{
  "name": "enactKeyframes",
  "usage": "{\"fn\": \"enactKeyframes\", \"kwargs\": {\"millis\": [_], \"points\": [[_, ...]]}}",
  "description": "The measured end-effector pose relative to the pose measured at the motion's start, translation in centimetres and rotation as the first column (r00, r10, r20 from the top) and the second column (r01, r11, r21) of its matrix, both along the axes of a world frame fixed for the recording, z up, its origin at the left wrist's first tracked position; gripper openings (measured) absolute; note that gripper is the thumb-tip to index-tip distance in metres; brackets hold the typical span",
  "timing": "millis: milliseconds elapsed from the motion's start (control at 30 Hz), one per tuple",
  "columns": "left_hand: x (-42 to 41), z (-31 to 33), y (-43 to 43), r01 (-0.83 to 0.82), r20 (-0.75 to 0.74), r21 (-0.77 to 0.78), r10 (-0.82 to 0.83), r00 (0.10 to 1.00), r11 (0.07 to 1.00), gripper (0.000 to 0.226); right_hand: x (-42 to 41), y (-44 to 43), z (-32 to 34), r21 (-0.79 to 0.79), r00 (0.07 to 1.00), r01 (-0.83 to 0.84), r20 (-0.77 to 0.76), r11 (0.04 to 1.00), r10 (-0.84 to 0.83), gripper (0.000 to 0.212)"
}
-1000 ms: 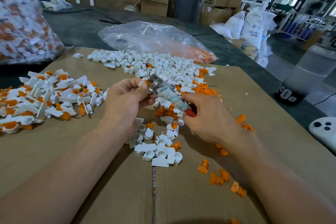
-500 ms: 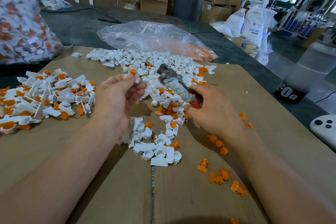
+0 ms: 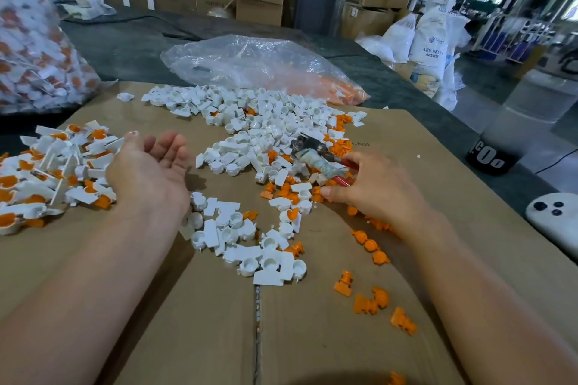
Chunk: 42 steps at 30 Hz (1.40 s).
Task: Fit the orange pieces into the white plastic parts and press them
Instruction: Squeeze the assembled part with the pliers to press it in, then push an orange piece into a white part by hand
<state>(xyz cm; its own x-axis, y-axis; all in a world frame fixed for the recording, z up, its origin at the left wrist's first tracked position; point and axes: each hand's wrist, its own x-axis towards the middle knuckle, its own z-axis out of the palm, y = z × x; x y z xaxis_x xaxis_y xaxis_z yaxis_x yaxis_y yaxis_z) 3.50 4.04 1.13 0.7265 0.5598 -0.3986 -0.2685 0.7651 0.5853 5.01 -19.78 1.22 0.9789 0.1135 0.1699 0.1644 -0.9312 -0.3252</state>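
Orange plastic pieces lie loose on the brown cardboard sheet among unfilled white plastic parts, so plenty is left to do. A fitted white-and-orange heap sits at the left. Left hand rests beside that heap, fingers released. The right hand grasps a red-handled taped hammer. The clear plastic bag holds more orange pieces (the big left sack looks full of fitted ones).

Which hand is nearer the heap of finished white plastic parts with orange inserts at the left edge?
Left. The left hand lies open against that heap; the right hand is across the brown cardboard, gripping a small red-handled hammer.
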Motion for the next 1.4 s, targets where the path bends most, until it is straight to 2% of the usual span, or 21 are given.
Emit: {"fn": "enactKeyframes", "kwargs": {"millis": [67,100,167,200,233,267,333,400,433,600,700,767,833,867,967,1067,1167,1233,1300,1367,1400], "points": [[0.0,0.1,0.0,0.013,0.013,0.01,-0.013,1.0,1.0,0.016,0.0,0.0,0.0,-0.006,1.0,0.002,-0.006,1.0,-0.002,0.07],[-0.1,0.2,-0.1,0.04,0.011,0.066,-0.04,0.999,0.997,0.013,0.0,0.0,0.0,-0.005,1.0,0.005,-0.011,1.0,-0.005,0.069],[-0.2,0.2,-0.5,0.141,-0.022,0.304,-0.141,0.99,0.942,0.01,0.1,-0.1,-0.1,0.002,1.0,0.009,-0.025,1.0,-0.009,0.07],[-0.3,0.1,-0.8,0.203,-0.058,0.465,-0.199,0.978,0.862,0.011,0.1,-0.1,-0.1,0.001,0.999,0.01,-0.035,1.0,-0.01,0.071],[-0.5,-0.1,-1.2,0.259,-0.114,0.631,-0.243,0.963,0.732,0.014,0.1,-0.1,-0.1,-0.007,0.999,0.009,-0.045,1.0,-0.01,0.072],[-0.7,-0.3,-1.6,0.292,-0.172,0.778,-0.257,0.951,0.557,0.017,0.2,-0.1,-0.2,-0.021,0.998,0.008,-0.057,1.0,-0.009,0.072],[-1.2,-0.9,-2.4,0.284,-0.236,0.944,-0.258,0.937,0.167,0.018,0.2,0.0,-0.2,-0.056,0.997,0.0,-0.076,0.998,-0.005,0.073],[-1.5,-1.3,-2.9,0.25,-0.275,0.96,-0.271,0.922,-0.125,0.023,0.3,0.1,-0.3,-0.084,0.997,-0.009,-0.083,0.996,0.002,0.074],[-1.6,-1.5,-3.1,0.244,-0.299,0.946,-0.285,0.911,-0.214,0.026,0.3,0.1,-0.4,-0.092,0.997,-0.011,-0.081,0.996,0.004,0.075],[-1.3,-1.7,-3.4,0.244,-0.407,0.853,-0.297,0.864,-0.46,0.03,0.6,0.0,-0.7,-0.098,0.993,-0.024,-0.118,0.995,0.012,0.083],[-1.1,-1.8,-3.5,0.284,-0.482,0.784,-0.254,0.838,-0.551,0.032,0.6,0.0,-0.9,-0.081,0.988,-0.017,-0.153,0.997,0.005,0.088],[-1.1,-1.8,-3.5,0.276,-0.479,0.78,-0.251,0.841,-0.563,0.03,0.5,0.0,-1.0,-0.084,0.986,-0.02,-0.164,0.996,0.006,0.087],[-1.2,-1.6,-3.5,0.248,-0.411,0.825,-0.238,0.88,-0.507,0.025,0.5,0.1,-1.0,-0.097,0.985,-0.028,-0.172,0.995,0.011,0.087],[-1.3,-1.5,-3.4,0.242,-0.364,0.864,-0.216,0.906,-0.442,0.021,0.5,0.1,-0.9,-0.106,0.985,-0.032,-0.174,0.994,0.013,0.086],[-1.7,-1.2,-3.3,0.254,-0.278,0.957,-0.193,0.941,-0.141,0.012,0.4,0.2,-0.8,-0.131,0.984,-0.048,-0.174,0.99,0.025,0.085],[-1.8,-1.1,-3.2,0.275,-0.265,0.961,-0.224,0.938,0.013,0.016,0.4,0.2,-0.7,-0.132,0.983,-0.052,-0.183,0.99,0.027,0.086],[-1.8,-0.8,-3.2,0.287,-0.258,0.955,-0.258,0.931,0.078,0.026,0.4,0.1,-0.6,-0.126,0.979,-0.053,-0.202,0.991,0.027,0.082],[-1.7,-0.7,-3.2,0.291,-0.256,0.952,-0.277,0.926,0.093,0.03,0.3,0.1,-0.3,-0.093,0.986,-0.038,-0.162,0.995,0.022,0.079],[-1.7,-0.7,-3.2,0.303,-0.266,0.948,-0.282,0.922,0.095,0.03,0.0,0.4,0.0,0.003,0.999,-0.043,-0.016,0.999,0.043,0.066],[-1.7,-0.7,-3.3,0.327,-0.291,0.941,-0.285,0.913,0.089,0.03,-0.6,1.3,0.4,0.094,0.981,-0.151,0.137,0.984,0.138,0.045],[-1.7,-0.8,-3.3,0.343,-0.302,0.934,-0.295,0.907,0.099,0.029,-0.9,1.8,0.5,0.109,0.965,-0.222,0.166,0.969,0.203,0.036]]}}
